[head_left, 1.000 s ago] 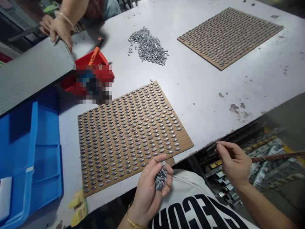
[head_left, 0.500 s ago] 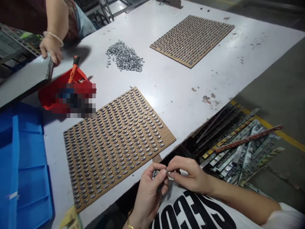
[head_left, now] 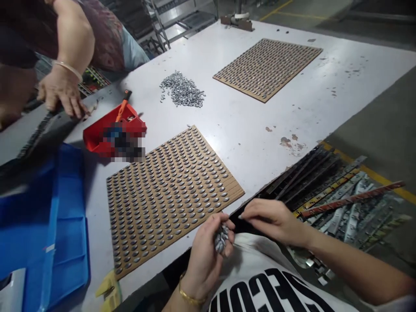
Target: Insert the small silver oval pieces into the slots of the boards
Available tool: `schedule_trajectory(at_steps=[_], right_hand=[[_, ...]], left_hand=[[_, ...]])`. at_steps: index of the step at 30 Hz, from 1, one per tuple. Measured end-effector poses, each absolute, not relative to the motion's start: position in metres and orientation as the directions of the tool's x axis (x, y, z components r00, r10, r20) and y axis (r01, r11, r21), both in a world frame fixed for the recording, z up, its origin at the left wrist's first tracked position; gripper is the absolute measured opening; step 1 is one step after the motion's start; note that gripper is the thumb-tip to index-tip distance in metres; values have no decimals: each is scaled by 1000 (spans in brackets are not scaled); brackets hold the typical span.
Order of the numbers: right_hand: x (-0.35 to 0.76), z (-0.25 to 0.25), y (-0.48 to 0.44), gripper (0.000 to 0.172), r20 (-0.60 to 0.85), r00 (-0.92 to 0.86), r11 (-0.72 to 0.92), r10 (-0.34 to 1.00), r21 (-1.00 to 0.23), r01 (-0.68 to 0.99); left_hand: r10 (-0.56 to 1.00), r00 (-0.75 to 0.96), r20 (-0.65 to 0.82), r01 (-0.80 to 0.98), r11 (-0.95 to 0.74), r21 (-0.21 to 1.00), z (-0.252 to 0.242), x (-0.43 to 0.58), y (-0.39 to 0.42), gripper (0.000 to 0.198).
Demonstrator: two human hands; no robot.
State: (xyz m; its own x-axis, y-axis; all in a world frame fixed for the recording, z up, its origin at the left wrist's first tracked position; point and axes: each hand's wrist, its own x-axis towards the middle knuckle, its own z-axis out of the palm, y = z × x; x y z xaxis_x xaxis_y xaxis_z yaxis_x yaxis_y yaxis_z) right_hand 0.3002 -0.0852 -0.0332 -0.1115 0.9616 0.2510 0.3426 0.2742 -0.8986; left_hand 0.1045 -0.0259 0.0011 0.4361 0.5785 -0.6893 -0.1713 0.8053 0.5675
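Observation:
My left hand (head_left: 204, 251) is cupped around a small heap of silver spindle-shaped metal pieces (head_left: 221, 239), which show between the fingers and palm. To its right, slightly apart, my right hand (head_left: 277, 222) pinches one small metal piece (head_left: 241, 216) at the fingertips. Just beyond both hands lies a brown corrugated cardboard sheet (head_left: 233, 190), with rows of similar metal pieces (head_left: 172, 195) across most of it. A narrow strip along its right side is bare. A loose pile of such pieces (head_left: 185, 91) lies farther back on the white table (head_left: 253, 125).
A second filled cardboard sheet (head_left: 239, 89) lies at the back. A red bin (head_left: 94, 135) with an orange-handled tool (head_left: 122, 108) stands left, near a blue bin (head_left: 69, 242). A co-worker's hand (head_left: 61, 93) is at the far left. Metal strips (head_left: 347, 199) are stacked beside the table's right edge.
My hands, together before, are now apart: the right has drawn away to the right, still pinching a piece. The left has opened slightly, showing more pieces. The view has shifted; the co-worker's hand has spread.

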Motion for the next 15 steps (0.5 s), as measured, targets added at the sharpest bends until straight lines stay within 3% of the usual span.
schedule_trajectory(at_steps=[4,7,15], right_hand=[[332,-39,-44,20,320,-173,361,931,-758,544],[340,-46,-14,21,352,-271,443,896,-654,613],[336,-59,14,22,297,-408,504,863,-488,712]], left_hand=[[601,313,-736,-328,795,510,6,101,-17,26],[533,340,-775,-311,841,442,1,100,-22,27],[511,438,-740,-307,858,411,-8,104,-28,19]])
